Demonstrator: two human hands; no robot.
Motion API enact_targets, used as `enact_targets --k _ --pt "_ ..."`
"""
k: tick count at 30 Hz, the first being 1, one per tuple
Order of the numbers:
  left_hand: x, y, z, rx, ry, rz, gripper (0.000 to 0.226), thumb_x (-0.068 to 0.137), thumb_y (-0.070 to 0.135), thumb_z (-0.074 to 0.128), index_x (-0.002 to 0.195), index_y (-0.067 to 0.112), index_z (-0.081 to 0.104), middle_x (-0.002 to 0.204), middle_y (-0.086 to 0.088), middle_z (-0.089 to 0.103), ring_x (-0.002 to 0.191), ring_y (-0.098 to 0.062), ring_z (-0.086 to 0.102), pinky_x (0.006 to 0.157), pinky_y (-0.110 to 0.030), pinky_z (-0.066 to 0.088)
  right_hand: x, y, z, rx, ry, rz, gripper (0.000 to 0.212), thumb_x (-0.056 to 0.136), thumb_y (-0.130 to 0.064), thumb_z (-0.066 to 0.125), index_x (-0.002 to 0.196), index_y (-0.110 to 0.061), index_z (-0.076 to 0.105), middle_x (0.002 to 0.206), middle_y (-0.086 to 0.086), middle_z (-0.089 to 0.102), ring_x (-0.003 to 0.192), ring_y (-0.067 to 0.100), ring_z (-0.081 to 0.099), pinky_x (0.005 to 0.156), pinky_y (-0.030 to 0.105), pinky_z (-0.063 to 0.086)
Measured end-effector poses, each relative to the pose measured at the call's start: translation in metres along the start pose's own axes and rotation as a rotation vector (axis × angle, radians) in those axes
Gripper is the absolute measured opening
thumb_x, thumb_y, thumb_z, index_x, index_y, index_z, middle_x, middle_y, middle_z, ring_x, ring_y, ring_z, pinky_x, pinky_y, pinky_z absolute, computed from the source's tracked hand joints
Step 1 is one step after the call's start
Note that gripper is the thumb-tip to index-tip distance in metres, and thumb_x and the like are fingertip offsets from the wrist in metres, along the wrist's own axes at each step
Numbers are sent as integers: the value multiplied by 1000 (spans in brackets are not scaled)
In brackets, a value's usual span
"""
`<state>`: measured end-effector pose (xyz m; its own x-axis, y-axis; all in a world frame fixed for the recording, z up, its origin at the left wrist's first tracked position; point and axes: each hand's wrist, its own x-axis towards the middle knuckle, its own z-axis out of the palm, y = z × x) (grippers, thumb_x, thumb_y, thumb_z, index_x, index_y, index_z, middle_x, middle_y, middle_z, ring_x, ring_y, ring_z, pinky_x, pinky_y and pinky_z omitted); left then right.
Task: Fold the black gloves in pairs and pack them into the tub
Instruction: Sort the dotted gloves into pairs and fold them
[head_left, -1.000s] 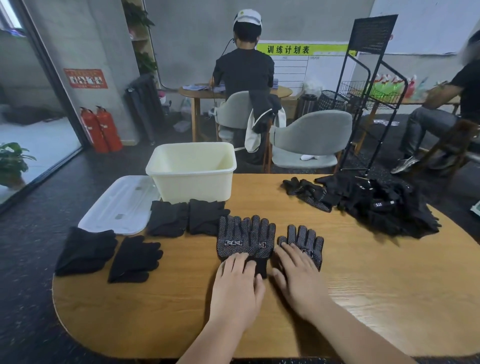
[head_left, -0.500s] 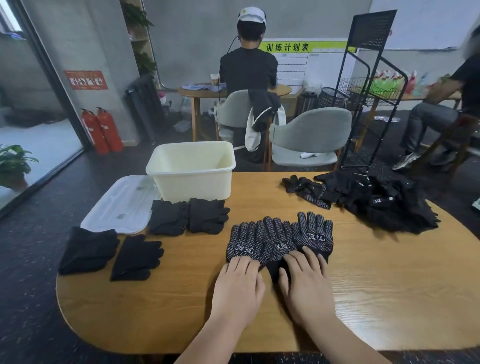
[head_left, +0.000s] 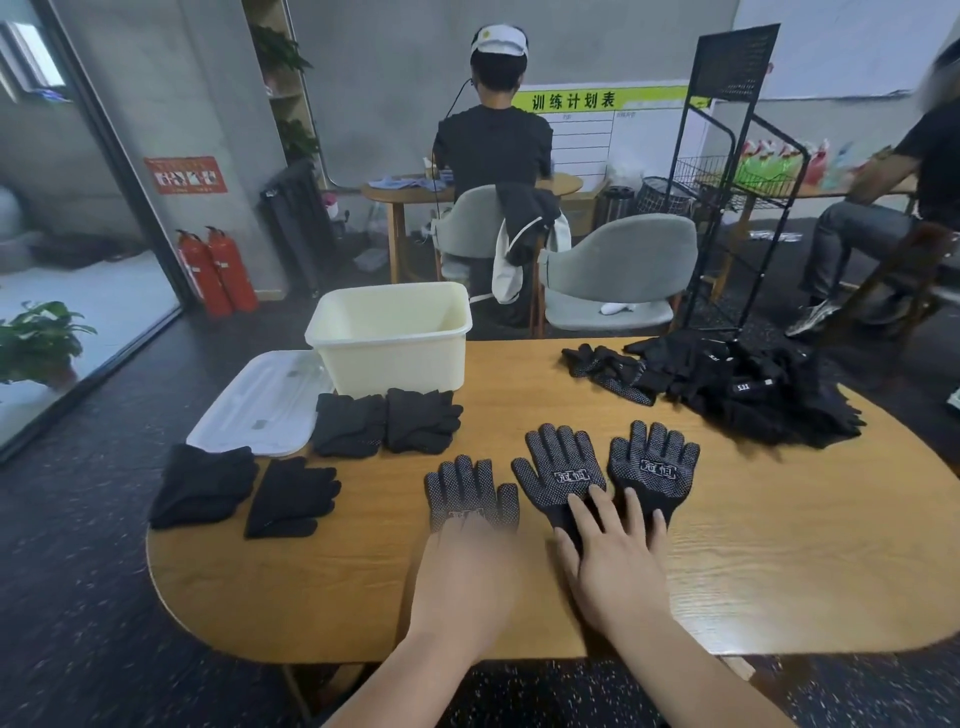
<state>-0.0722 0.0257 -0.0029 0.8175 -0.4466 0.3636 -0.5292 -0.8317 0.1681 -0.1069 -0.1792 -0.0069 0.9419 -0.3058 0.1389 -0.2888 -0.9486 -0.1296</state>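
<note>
Three dotted black gloves lie flat, fingers pointing away, on the wooden table (head_left: 779, 561). My left hand (head_left: 467, 571) presses flat on the cuff of the left glove (head_left: 467, 486). My right hand (head_left: 613, 556) lies with straight fingers across the cuffs of the middle glove (head_left: 558, 475) and the right glove (head_left: 653, 465). A cream tub (head_left: 395, 338) stands at the table's far left side. Folded glove pairs (head_left: 387, 428) lie in front of it, and two more folded pairs (head_left: 244, 491) lie near the left edge. A heap of unfolded black gloves (head_left: 737, 395) is at the far right.
The tub's white lid (head_left: 260, 405) lies left of the tub at the table's edge. Grey chairs (head_left: 618, 275) and a black wire rack (head_left: 727, 182) stand behind the table. One person sits with their back turned, another sits at the far right.
The three gloves were overlapped under my hands; now they lie spread apart side by side. My left hand slid its glove to the left, and my right hand spread the other two rightward.
</note>
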Motion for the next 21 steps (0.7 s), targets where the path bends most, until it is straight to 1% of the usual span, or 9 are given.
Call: enact_targets --k 3,5,7,10,12,13,15,17,21 --pt "-5 0 -6 5 -53 -28 41 103 50 40 124 30 68 124 11 54 118 -13 49 99 -35 47 0 2 -1 9 12 -31 69 104 -69 14 160 -35 36 172 -4 25 161 34 1 127 54 -1" --pt "-7 0 -9 -22 -96 -67 49 104 53 33 135 30 65 137 10 51 132 -13 43 112 -36 39 -3 1 -4 14 49 -108 62 107 -60 22 155 -30 47 167 -4 37 161 29 14 129 52 9" --pt "-7 -1 -9 -49 -144 -95 56 105 55 26 143 31 59 149 9 44 144 -13 33 123 -37 29 -9 1 -5 36 82 -209 53 107 -53 29 142 -29 61 153 -7 55 151 23 38 127 48 21" --pt "-8 -2 -9 -93 -125 -77 52 106 53 29 140 31 62 146 11 48 142 -11 39 122 -34 30 -18 2 -7 99 160 -333 35 105 -44 43 124 -32 69 126 -12 60 119 22 59 105 39 42" --pt "-10 -1 -8 -102 -84 -45 46 106 50 35 136 30 63 141 11 51 138 -12 44 119 -33 33 -22 2 -10 144 169 -372 32 104 -42 49 129 -31 66 129 -9 56 119 24 57 97 37 46" --pt "-10 0 -9 -93 -87 -38 46 106 49 35 140 30 60 146 9 48 142 -14 41 121 -34 31 -22 2 -12 161 125 -377 38 105 -44 47 139 -32 60 142 -7 52 132 24 51 105 38 45" --pt "-7 -1 -9 -53 -164 -35 55 109 52 27 158 33 41 169 6 29 159 -16 18 131 -36 15 -20 0 -13 135 -1 -398 54 110 -57 30 161 -38 34 172 -9 21 159 20 16 125 40 23" --pt "-2 -1 -7 -36 -277 -32 62 110 57 17 169 36 15 177 7 -1 163 -16 -10 132 -40 -3 -16 -1 -11 94 -147 -398 67 106 -72 9 166 -42 8 174 -14 -9 159 10 -17 128 38 -1" --pt "4 -1 -4 3 -363 -42 66 109 62 11 169 39 -4 176 6 -19 161 -20 -22 132 -45 -8 -15 -6 -14 10 -222 -361 72 101 -77 0 164 -43 -11 169 -14 -26 155 11 -30 128 39 -11"
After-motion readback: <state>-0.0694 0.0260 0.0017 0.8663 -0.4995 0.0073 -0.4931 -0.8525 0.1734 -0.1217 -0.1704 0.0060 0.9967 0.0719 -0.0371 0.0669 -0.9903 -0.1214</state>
